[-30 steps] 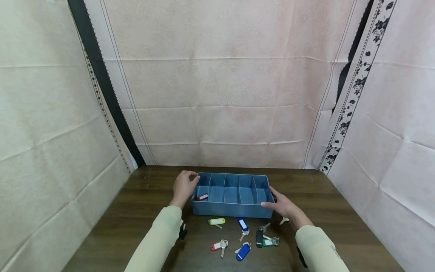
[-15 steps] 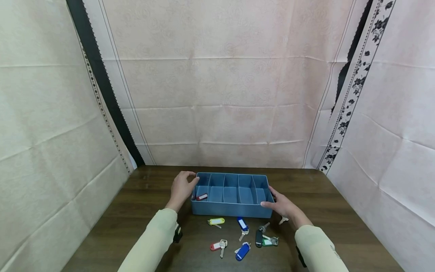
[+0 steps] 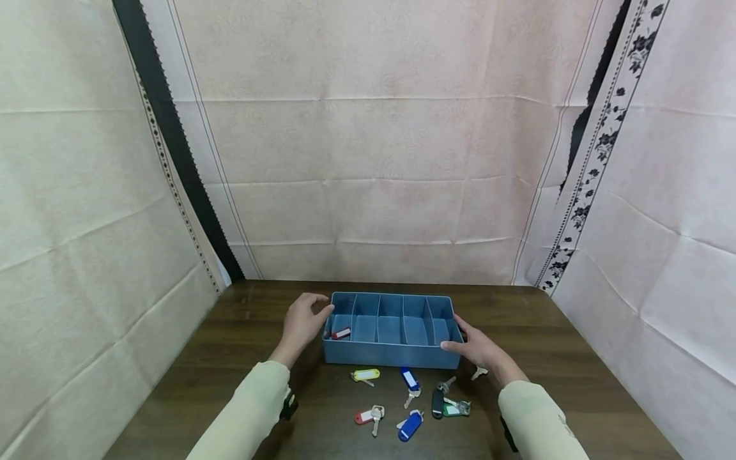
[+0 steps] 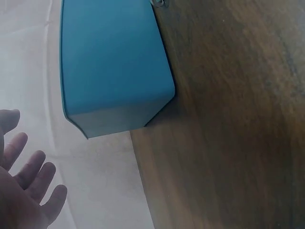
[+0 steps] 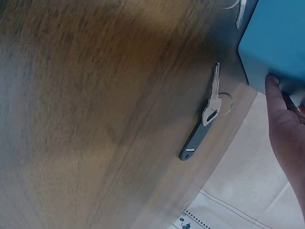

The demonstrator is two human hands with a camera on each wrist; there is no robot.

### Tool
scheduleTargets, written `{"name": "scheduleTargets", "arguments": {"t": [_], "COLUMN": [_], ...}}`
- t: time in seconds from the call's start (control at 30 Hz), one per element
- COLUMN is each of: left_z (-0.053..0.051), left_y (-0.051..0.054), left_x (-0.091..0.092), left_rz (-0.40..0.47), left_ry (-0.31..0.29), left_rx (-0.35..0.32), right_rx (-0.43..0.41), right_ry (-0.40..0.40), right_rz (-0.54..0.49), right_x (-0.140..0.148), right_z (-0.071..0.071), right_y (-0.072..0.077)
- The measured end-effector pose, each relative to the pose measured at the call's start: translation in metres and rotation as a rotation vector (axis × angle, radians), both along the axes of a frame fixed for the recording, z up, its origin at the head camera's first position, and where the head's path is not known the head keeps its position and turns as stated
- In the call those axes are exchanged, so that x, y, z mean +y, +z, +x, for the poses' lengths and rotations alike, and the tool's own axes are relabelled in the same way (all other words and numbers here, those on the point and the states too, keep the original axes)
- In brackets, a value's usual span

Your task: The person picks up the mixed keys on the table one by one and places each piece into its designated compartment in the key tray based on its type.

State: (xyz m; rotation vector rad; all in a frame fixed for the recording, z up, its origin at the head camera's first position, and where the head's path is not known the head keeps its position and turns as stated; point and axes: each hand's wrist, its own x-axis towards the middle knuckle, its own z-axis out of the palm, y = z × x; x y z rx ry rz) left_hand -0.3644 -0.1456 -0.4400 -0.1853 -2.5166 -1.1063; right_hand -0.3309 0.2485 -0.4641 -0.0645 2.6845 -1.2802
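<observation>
A blue divided box (image 3: 397, 354) stands on the table, its several compartments in a row. In the leftmost compartment lies a key tag (image 3: 342, 333), red with a white label. My left hand (image 3: 301, 322) is beside the box's left end, fingers loosely bent; in the left wrist view a gap shows between the hand (image 4: 26, 191) and the box (image 4: 114, 57). My right hand (image 3: 480, 348) holds the right front corner, thumb on the front, fingers along the right end. A small reddish bit by these fingers is too hidden to tell.
In front of the box lie a yellow key tag (image 3: 366, 374), blue key tags (image 3: 411, 379) (image 3: 411, 426), a red one (image 3: 365, 417), a black one (image 3: 438, 404) and a green one (image 3: 453, 410), with keys. A key (image 5: 211, 109) with a dark tag lies near my right hand.
My left hand has drawn back to the left and slightly down, away from the box's rim. The right hand stays on its corner, and the box and tags look unmoved.
</observation>
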Motion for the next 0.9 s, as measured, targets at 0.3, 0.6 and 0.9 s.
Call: {"name": "scheduleTargets", "arguments": {"t": [0.3, 0.6, 0.9], "left_z": [0.010, 0.022, 0.038], "left_y": [0.005, 0.008, 0.011], "left_x": [0.003, 0.012, 0.016], "left_rz": [0.022, 0.069, 0.091], "left_ry": [-0.040, -0.101, -0.166], "left_rx": [0.007, -0.012, -0.020], "right_rx": [-0.003, -0.002, -0.004], "right_ry": [0.005, 0.005, 0.004], "right_rz": [-0.005, 0.004, -0.004], "right_x": [0.001, 0.001, 0.000], "right_z": [-0.002, -0.003, -0.004], "right_y": [0.000, -0.001, -0.002]}}
